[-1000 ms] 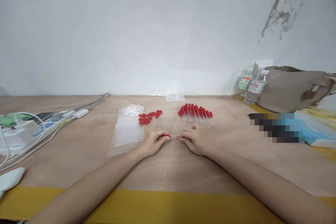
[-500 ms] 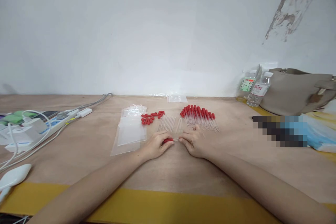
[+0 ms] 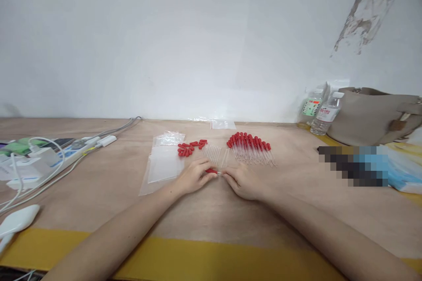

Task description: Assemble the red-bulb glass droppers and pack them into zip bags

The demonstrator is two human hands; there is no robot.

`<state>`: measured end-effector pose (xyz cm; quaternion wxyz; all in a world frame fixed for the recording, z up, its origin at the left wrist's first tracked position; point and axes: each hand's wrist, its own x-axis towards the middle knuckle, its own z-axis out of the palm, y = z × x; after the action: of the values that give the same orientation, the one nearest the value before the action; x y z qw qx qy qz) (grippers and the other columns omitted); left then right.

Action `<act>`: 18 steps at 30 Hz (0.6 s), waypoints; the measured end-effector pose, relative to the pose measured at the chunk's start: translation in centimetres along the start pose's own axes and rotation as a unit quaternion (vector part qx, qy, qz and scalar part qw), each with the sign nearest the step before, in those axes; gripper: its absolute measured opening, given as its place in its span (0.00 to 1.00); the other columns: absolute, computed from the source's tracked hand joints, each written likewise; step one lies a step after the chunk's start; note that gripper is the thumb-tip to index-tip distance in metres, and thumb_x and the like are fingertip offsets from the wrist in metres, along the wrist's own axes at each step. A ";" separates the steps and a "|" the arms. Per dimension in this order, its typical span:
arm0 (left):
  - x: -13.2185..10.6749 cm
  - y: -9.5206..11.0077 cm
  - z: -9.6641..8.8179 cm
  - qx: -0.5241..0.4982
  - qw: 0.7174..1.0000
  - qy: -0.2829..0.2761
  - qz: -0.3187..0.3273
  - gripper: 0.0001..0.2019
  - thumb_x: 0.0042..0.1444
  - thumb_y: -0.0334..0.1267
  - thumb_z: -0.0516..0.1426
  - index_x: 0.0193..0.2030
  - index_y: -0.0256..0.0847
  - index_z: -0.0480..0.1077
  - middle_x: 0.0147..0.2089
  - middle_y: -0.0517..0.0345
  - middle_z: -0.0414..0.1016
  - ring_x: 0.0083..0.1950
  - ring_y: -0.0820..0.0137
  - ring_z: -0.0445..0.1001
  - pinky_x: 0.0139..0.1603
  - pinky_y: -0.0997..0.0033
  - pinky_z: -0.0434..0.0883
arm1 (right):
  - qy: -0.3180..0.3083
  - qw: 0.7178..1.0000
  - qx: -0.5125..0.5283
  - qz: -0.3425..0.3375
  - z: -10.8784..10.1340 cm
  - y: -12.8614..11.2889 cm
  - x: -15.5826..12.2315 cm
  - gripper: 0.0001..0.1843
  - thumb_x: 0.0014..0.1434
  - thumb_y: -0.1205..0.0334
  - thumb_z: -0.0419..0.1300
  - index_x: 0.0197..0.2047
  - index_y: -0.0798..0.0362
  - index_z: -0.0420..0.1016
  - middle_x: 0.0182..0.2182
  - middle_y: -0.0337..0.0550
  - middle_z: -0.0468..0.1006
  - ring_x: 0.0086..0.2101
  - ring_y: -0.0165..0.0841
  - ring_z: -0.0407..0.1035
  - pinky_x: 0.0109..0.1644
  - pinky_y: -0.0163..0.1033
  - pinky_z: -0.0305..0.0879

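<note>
My left hand [image 3: 194, 176] pinches a red rubber bulb [image 3: 211, 171] between thumb and fingers. Opposite it, my right hand [image 3: 245, 181] is closed on a thin clear dropper tube [image 3: 219, 173]. One end of the tube meets the bulb's mouth; how deep it sits inside I cannot tell. Just beyond my hands lies a row of bare clear tubes [image 3: 212, 154], with loose red bulbs [image 3: 185, 151] to its left. On the right, several droppers with red bulbs fitted [image 3: 252, 144] lie side by side in a fan.
Clear plastic bags [image 3: 165, 167] lie flat left of my hands. A power strip [image 3: 67, 156] with chargers and cables is at far left, near a white spoon-shaped object [image 3: 20, 221]. Two bottles [image 3: 326, 114] and a grey bag [image 3: 369, 114] stand at back right.
My right hand's fingers have curled in and moved slightly left, closer to my left hand. Less of the tube shows between the hands.
</note>
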<state>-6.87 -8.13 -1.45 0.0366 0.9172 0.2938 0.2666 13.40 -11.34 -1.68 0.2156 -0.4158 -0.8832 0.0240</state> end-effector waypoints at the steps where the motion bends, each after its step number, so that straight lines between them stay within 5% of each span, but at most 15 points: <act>1: 0.0 -0.4 -0.4 0.019 1.000 0.018 -0.010 0.12 0.55 0.42 0.52 0.43 0.40 0.66 0.40 0.54 0.68 0.43 0.67 0.66 0.44 0.68 0.63 | -0.006 1.000 0.006 0.019 -0.3 0.1 0.0 0.12 0.58 0.63 0.46 0.35 0.52 0.71 0.31 0.41 0.75 0.30 0.30 0.65 0.35 0.35 0.52; 4: -0.1 -2.3 -1.5 0.095 0.989 0.086 -0.077 0.14 0.54 0.43 0.52 0.45 0.40 0.66 0.43 0.53 0.68 0.47 0.63 0.64 0.48 0.62 0.60 | 0.001 0.991 0.045 0.128 -1.1 1.1 0.7 0.12 0.57 0.61 0.48 0.29 0.53 0.71 0.25 0.40 0.74 0.25 0.29 0.64 0.29 0.32 0.51; 8: -0.5 -5.1 -2.1 0.178 0.964 0.110 -0.166 0.09 0.55 0.38 0.50 0.40 0.44 0.69 0.41 0.53 0.68 0.46 0.61 0.63 0.46 0.59 0.59 | 0.061 0.965 0.056 0.248 -1.1 2.8 2.7 0.12 0.56 0.59 0.48 0.27 0.55 0.68 0.25 0.43 0.73 0.26 0.30 0.65 0.27 0.32 0.52; 18: -1.1 -8.7 -1.2 0.200 0.956 0.110 -0.182 0.09 0.54 0.37 0.51 0.36 0.42 0.72 0.39 0.52 0.66 0.41 0.63 0.64 0.43 0.64 0.64 | 0.045 0.945 0.013 0.325 1.5 3.7 7.6 0.12 0.56 0.58 0.49 0.30 0.54 0.70 0.31 0.47 0.74 0.33 0.34 0.68 0.32 0.33 0.56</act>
<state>-12.78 -1.72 -2.89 -0.1326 0.8015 0.5056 0.2904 11.27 -3.06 -1.13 0.2409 -0.6778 -0.6893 0.0860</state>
